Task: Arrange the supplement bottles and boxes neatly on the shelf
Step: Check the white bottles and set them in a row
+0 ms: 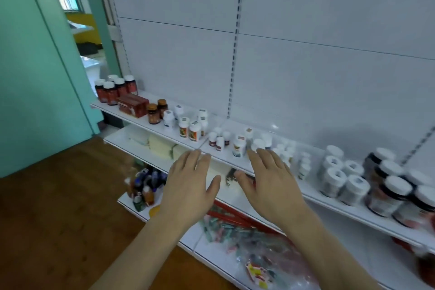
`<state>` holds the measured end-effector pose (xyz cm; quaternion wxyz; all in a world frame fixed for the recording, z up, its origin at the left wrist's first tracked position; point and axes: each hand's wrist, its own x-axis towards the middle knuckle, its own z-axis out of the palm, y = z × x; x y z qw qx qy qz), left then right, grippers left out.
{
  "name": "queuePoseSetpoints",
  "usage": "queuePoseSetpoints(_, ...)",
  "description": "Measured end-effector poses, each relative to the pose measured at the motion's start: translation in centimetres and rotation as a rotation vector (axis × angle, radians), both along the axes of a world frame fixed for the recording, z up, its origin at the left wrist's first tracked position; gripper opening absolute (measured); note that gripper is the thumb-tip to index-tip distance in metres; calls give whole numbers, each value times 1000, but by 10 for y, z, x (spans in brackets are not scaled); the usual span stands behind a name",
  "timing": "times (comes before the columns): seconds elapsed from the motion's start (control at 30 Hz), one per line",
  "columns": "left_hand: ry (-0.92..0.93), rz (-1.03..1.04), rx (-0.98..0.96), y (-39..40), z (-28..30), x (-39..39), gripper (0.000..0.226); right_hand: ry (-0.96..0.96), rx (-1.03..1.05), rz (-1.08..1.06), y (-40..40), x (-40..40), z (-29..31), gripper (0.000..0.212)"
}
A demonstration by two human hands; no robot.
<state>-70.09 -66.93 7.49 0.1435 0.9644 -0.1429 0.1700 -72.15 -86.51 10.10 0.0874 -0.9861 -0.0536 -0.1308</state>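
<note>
both hands flat, fingers spread, grasping nothing: left hand (pixel 188 186), right hand (pixel 270 183) poised before shelf (pixel 329 198) edge, likely to square up loose small bottles (pixel 237 143); boxes (pixel 133 106) sit far left.

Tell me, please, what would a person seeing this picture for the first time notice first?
First come the two open hands, the left hand and the right hand, stretched out in front of the top shelf and holding nothing. Behind them a long row of supplement bottles runs along that shelf, with red boxes near its left end and large dark jars at the right.
</note>
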Motion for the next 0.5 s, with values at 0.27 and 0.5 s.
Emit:
queuePoseSetpoints(0.27,-39,103,69,58,-3,106,63,-42,30,83,65,125,-7,66)
queuePoseSetpoints(0.5,-41,80,98,106,-39,197,61,-1,-35,21,110,210,-31,70)
